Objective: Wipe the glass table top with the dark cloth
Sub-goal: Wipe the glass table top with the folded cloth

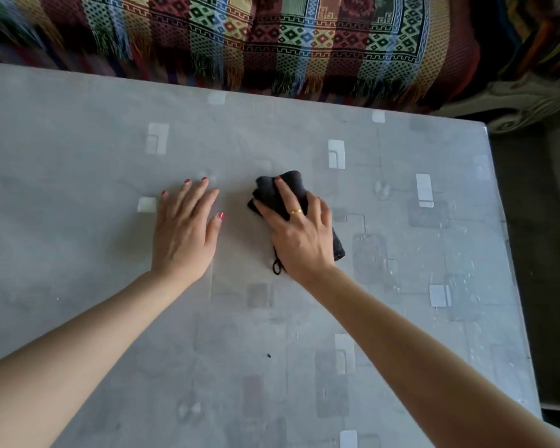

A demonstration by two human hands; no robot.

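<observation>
Pressing down through spread fingers onto the dark cloth, palm flat, ringed finger along the middle of the fold. Best wiped in long overlapping passes, pressure even from fingertip to heel, cloth kept bunched flat so no corner drags loose; small loop trailing near the wrist worth watching. Right hand covering most of the cloth, wrist low, forearm reaching in from the lower right. Left hand laid flat on the bare glass table top just beside, fingers slightly fanned, holding nothing, bracing. Cloth near the table's centre; dark speck nearer the body probably not yet reached.
</observation>
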